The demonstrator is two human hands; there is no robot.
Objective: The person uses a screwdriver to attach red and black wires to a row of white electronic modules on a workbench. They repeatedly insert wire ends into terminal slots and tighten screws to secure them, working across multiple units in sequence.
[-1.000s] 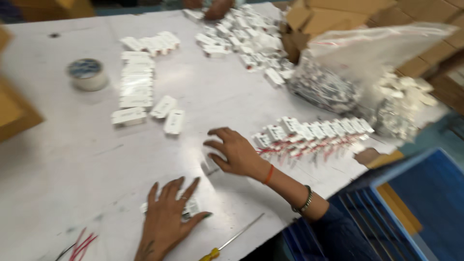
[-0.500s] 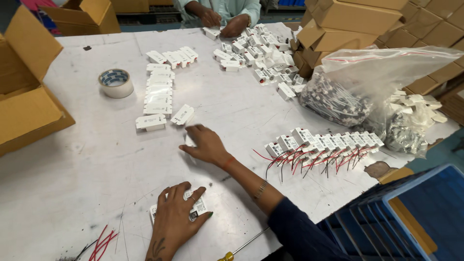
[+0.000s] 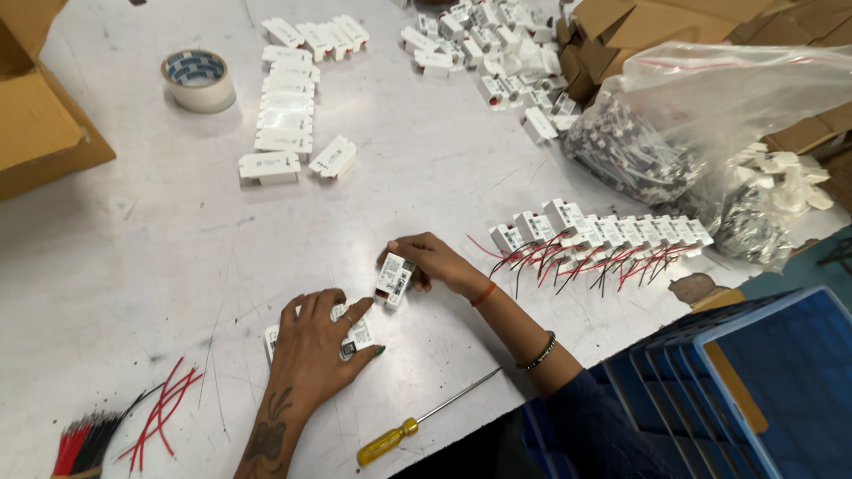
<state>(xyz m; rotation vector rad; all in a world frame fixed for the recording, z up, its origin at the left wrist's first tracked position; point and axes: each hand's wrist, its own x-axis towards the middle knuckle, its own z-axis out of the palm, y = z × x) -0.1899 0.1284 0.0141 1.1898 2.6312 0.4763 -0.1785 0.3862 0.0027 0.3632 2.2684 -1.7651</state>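
Your right hand (image 3: 435,262) has its fingers clamped on a small white module (image 3: 394,278): rectangular plastic box, dark print on its top face, no wires showing on it. It sits on the white table (image 3: 133,266), tilted, just left of the row of wired modules (image 3: 603,232).

Your left hand (image 3: 315,341) lies palm down, fingers spread and pressed flat over a second white module (image 3: 359,335). Only its right end with a dark label shows, plus a white edge sticking out left of the hand. I can't tell whether the fingers actually grip it or only rest on it. This second piece is below and left of the wired row, just beside the held module but not touching it.

Relative to that wired row:
- The row itself: white boxes side by side, red and black leads trailing toward you.
- Yellow-handled screwdriver (image 3: 417,426) below and left, near the table edge.
- Bundle of red and black wires (image 3: 124,426) far left, at the bottom edge.
- Column of plain white modules (image 3: 284,120) up and left, tape roll (image 3: 198,78) beyond it.
- Loose heap of white modules (image 3: 497,53) above.
- Clear plastic bag (image 3: 710,115) of dark parts up and right, touching the row's right end.
- Blue crate (image 3: 754,390) below right.
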